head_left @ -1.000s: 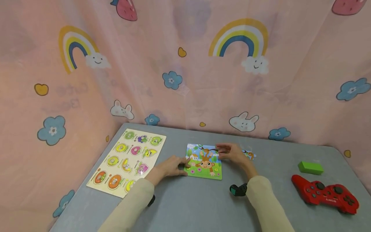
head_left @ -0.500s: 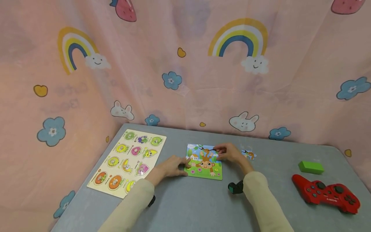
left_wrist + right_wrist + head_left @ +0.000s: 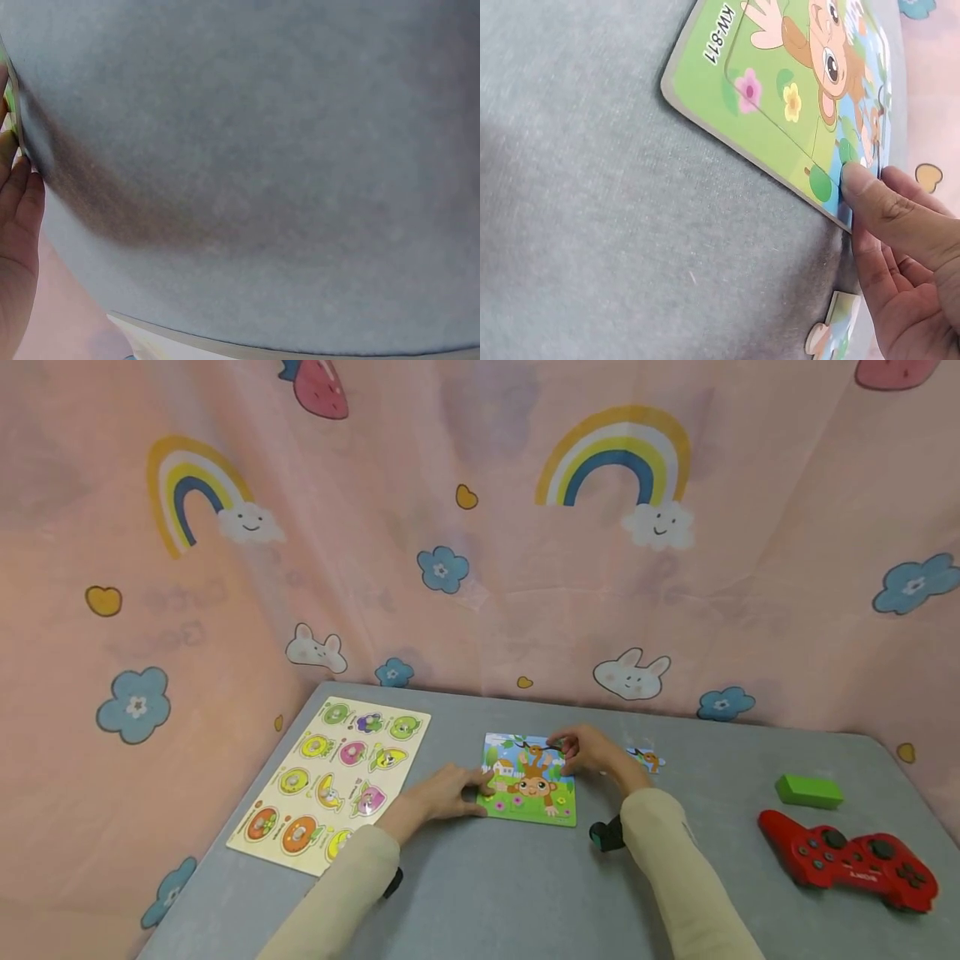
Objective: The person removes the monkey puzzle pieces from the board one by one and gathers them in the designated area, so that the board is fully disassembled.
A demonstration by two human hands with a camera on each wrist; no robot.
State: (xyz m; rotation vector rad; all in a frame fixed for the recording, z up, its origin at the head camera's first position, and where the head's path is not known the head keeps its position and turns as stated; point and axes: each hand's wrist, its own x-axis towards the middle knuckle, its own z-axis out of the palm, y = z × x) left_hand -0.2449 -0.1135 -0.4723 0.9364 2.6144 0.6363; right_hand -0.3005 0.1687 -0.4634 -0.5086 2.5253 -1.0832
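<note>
A square monkey jigsaw puzzle [image 3: 534,785] lies flat in its tray on the grey table. My left hand [image 3: 442,793] holds its left edge, thumb and fingertips against it; the left wrist view catches only those fingers [image 3: 19,202] at the far left. At the upper right edge is my right hand [image 3: 596,752], fingers curled and thumb [image 3: 859,180] on the puzzle face. Whether a separate piece is under these fingers is hidden. A loose jigsaw piece [image 3: 651,760] lies just right of this hand, also the piece [image 3: 836,326] low in the right wrist view.
At the left lies a cream fruit-and-vegetable knob puzzle board [image 3: 408,727]. To the right are a green block [image 3: 808,792] and a red game controller [image 3: 847,860]. A pink patterned curtain [image 3: 480,635] hangs behind the table [image 3: 510,902].
My right hand has shifted slightly left over the puzzle's upper right edge, its fingers drawing in. The left hand and the puzzle have stayed in place.
</note>
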